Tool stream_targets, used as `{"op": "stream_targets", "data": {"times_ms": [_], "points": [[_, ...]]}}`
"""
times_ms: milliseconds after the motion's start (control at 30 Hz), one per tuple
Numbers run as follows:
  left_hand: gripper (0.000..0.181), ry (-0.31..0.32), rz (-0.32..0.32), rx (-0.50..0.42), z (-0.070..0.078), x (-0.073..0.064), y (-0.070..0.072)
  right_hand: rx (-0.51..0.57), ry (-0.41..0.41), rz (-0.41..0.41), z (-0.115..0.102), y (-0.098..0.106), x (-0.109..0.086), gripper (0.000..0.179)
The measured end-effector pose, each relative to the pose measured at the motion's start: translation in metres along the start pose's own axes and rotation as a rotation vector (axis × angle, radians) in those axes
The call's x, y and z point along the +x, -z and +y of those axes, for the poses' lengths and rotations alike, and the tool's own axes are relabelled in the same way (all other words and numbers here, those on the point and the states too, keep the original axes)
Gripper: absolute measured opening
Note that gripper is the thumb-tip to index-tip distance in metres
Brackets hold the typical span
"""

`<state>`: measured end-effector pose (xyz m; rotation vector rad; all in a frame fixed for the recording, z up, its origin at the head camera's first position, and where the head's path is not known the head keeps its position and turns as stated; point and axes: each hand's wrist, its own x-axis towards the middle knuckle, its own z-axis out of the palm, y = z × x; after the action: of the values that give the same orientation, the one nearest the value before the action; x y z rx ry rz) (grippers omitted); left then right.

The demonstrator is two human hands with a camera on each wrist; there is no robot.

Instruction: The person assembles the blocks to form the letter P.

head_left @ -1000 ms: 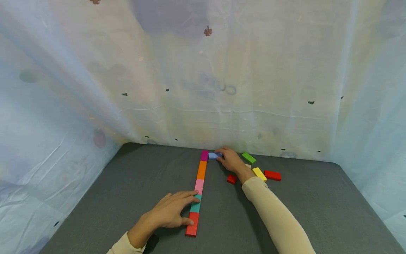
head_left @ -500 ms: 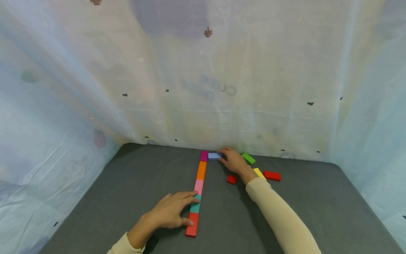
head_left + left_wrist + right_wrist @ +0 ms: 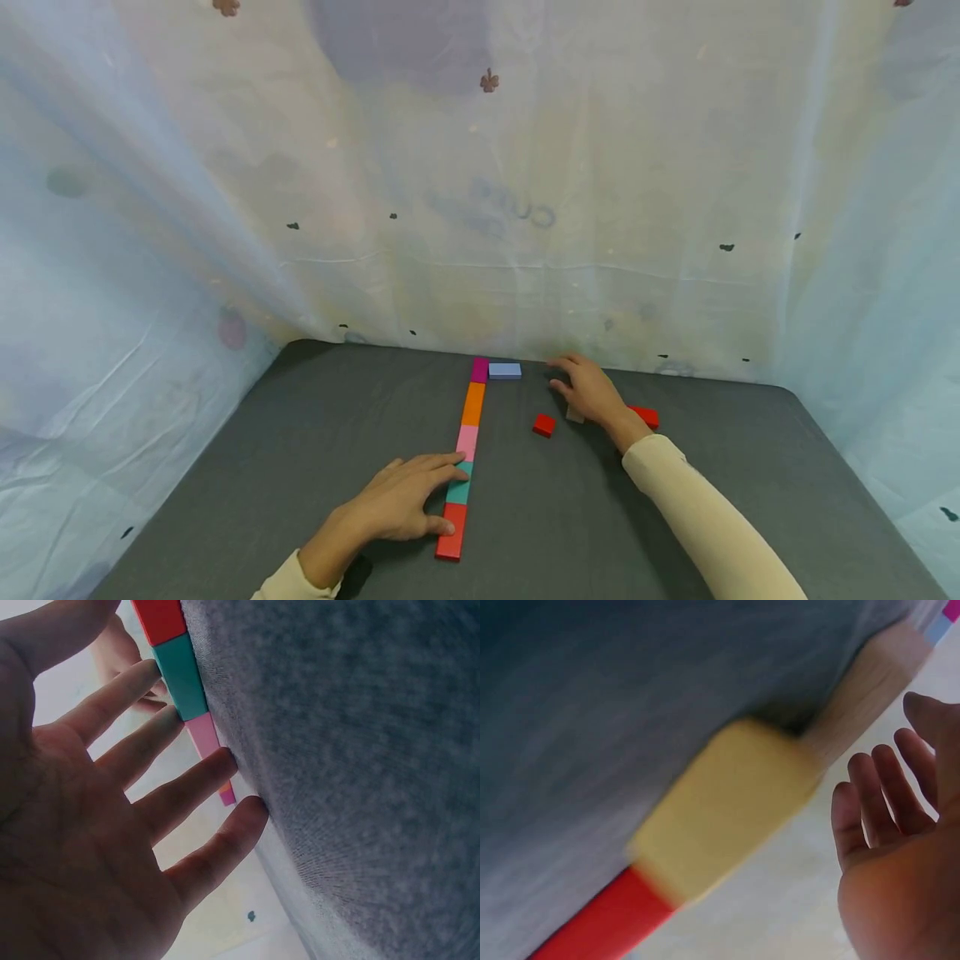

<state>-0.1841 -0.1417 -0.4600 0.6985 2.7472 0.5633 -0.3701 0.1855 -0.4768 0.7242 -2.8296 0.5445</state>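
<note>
On the dark grey table a row of flat blocks runs away from me: red [image 3: 451, 533], teal [image 3: 459, 485], pink [image 3: 467, 442], orange [image 3: 472, 404] and magenta [image 3: 480, 370]. At its far end a light blue block [image 3: 505, 372] lies crosswise, pointing right. My left hand [image 3: 401, 498] rests along the row's near part with fingers spread, fingertips at its edge. My right hand [image 3: 592, 395] hovers over the loose blocks, fingers loosely bent around nothing. Under it peeks a plain wooden block [image 3: 574, 415]. The right wrist view shows a yellow block [image 3: 727, 810] below that hand; the green one is hidden.
A small red block [image 3: 544, 425] lies between the row and my right hand. Another red block [image 3: 646, 417] sits beyond the right wrist. A pale printed sheet [image 3: 525, 275] hangs right behind the table's far edge.
My right hand has let go of the light blue block and moved right, over the loose blocks. It now covers the green and yellow ones in the head view. My left hand has stayed put.
</note>
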Motion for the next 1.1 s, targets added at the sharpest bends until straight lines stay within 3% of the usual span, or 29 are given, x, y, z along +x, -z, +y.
{"op": "stream_targets", "data": {"times_ms": [433, 600, 1100], "points": [[0.061, -0.002, -0.007, -0.009, -0.003, 0.001, -0.002, 0.059, -0.144, -0.034, 0.041, 0.02, -0.028, 0.046], [0.06, -0.002, -0.004, -0.01, -0.002, 0.001, -0.001, 0.082, -0.19, -0.051, 0.045, 0.021, -0.028, 0.048], [0.06, -0.003, -0.009, -0.022, -0.001, 0.0, 0.0, 0.063, -0.202, -0.071, 0.045, 0.018, -0.023, 0.048]]}}
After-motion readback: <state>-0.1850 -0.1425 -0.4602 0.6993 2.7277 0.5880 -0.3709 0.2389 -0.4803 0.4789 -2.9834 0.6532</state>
